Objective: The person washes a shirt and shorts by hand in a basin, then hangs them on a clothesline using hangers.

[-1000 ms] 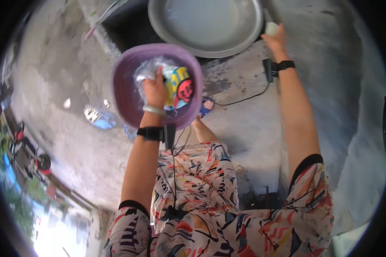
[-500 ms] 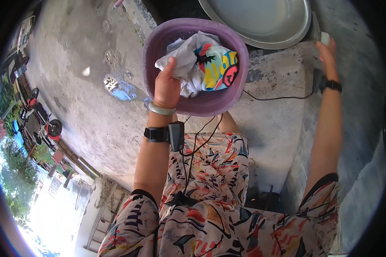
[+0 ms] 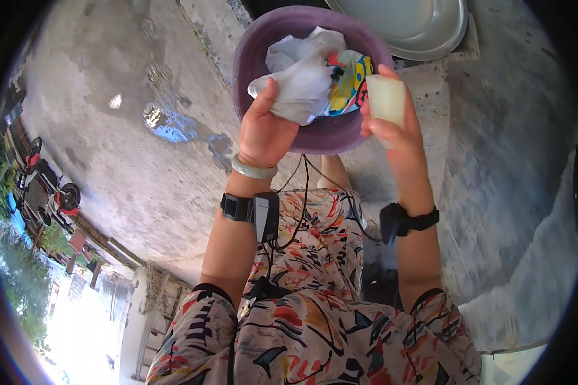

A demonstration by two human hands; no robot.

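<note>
Inside a purple plastic basin (image 3: 247, 61) lies a white garment (image 3: 305, 74) with a colourful cartoon print. My left hand (image 3: 268, 131) grips a bunched white part of it, thumb on top, the other fingers hidden beneath the cloth. Over the basin's right rim, my right hand (image 3: 401, 131) is closed round a pale, whitish-green bar of soap (image 3: 386, 101). The soap is held upright beside the printed part, apart from the cloth as far as I can tell.
A large metal basin (image 3: 440, 45) stands beyond the purple one at the far right. Wet patches (image 3: 170, 128) mark the concrete floor on the left. Black cables (image 3: 305, 205) hang between my wrists and lap. Farther left is a parked motor vehicle (image 3: 64, 199).
My right hand has come in from the far right to the purple basin, bringing the soap. My left hand has lifted and spread more of the white cloth.
</note>
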